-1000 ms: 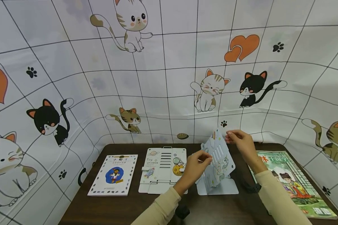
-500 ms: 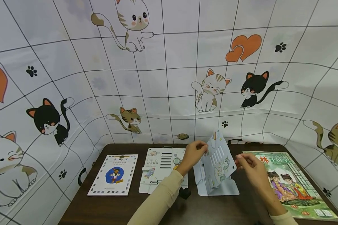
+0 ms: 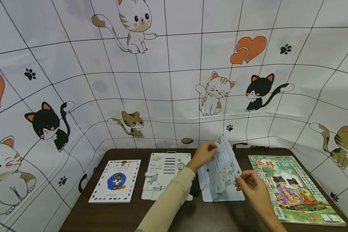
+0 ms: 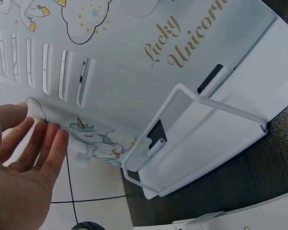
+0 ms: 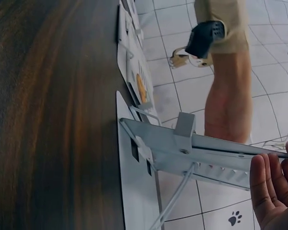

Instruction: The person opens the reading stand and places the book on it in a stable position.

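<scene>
A pale blue book stand printed with unicorns is propped up at a steep tilt on its base plate. My left hand holds the panel's left edge near the top, and the thumb lies on the printed face in the left wrist view. At the opposite edge, lower down, my right hand pinches the panel between thumb and fingers. A wire page holder stands out from the lower lip. Behind the panel a thin support rod runs down to the base.
To the left, a white "Tiny universe" book stand lies folded flat. A white booklet with a blue picture lies further left. A green magazine lies on the right of the dark table, before a cat-printed curtain.
My left hand has gone higher along the stand's left edge. My right hand has come down from near the top to the lower right edge. The panel's tilt looks about the same.
</scene>
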Motion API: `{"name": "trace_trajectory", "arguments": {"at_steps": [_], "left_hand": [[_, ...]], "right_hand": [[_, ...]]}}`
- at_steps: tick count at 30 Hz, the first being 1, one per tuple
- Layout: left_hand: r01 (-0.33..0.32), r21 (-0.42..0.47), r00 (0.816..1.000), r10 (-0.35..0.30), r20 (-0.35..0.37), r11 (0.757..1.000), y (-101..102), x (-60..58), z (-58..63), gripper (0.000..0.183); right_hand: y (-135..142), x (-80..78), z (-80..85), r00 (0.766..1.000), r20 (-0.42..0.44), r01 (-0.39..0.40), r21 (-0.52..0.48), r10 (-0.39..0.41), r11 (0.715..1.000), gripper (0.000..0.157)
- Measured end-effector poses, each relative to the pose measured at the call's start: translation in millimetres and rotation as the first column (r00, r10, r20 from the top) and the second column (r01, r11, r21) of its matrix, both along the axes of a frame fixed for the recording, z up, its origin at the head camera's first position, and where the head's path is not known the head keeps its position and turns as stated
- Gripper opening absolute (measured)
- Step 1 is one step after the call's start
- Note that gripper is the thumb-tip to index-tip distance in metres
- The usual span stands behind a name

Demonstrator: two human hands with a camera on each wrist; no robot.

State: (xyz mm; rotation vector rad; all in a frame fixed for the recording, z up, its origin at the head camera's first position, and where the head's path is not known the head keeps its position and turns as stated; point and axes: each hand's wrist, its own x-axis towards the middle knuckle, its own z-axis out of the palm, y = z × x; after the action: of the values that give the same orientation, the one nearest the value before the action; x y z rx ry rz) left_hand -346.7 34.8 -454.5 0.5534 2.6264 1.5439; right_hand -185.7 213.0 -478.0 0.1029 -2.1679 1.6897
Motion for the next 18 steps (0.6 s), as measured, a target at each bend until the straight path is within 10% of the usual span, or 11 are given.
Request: {"name": "trace_trajectory", "arguments": {"at_steps": [18], "left_hand": [[0.028,-0.102,0.999,-0.025,0.032,0.994,16.4,-9.5,-4.4,0.052]], "right_hand": [[-2.5,-1.3,-2.1,1.000,0.011,0.019,0.074,-0.020,0.997,0.012]]}}
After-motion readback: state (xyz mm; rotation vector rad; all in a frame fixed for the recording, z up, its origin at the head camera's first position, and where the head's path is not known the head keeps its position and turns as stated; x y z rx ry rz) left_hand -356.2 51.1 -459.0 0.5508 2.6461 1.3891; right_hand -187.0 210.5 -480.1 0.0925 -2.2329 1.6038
